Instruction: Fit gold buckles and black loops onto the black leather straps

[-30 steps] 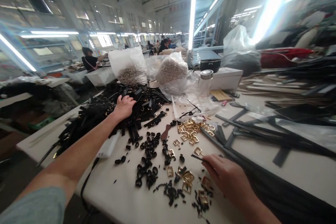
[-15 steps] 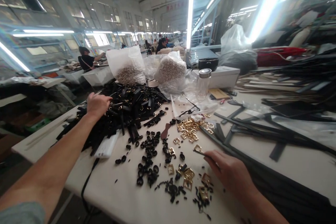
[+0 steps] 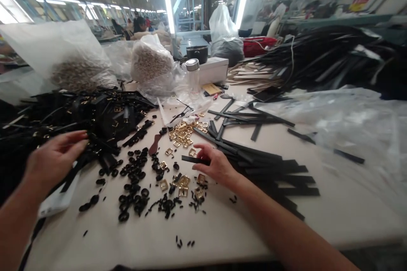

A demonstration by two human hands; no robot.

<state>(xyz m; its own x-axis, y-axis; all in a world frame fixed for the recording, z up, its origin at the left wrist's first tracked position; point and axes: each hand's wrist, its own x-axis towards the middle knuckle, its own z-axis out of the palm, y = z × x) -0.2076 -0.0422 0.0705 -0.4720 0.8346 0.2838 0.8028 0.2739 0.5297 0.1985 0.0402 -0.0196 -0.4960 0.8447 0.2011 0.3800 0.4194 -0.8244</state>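
Note:
My right hand (image 3: 215,164) rests on the white table (image 3: 222,228), fingers curled round the end of a black strap (image 3: 194,159) that lies across the table. Gold buckles (image 3: 182,132) and small black loops (image 3: 135,181) are scattered just left of it. My left hand (image 3: 54,159) hovers with fingers spread and slightly curved at the edge of a big heap of black straps with buckles (image 3: 79,114), holding nothing. More flat black straps (image 3: 273,169) lie right of my right hand.
Two clear bags of pale rings (image 3: 152,63) stand at the back, with a lidded jar (image 3: 192,74) and a white box (image 3: 213,70). Clear plastic sheet (image 3: 343,127) covers the right side. Long dark strips (image 3: 318,55) pile up far right. Other people sit at distant tables.
My left hand pulled back off the strap heap toward me and now hovers open. The view swung right and lower. My right hand kept its hold on the black strap.

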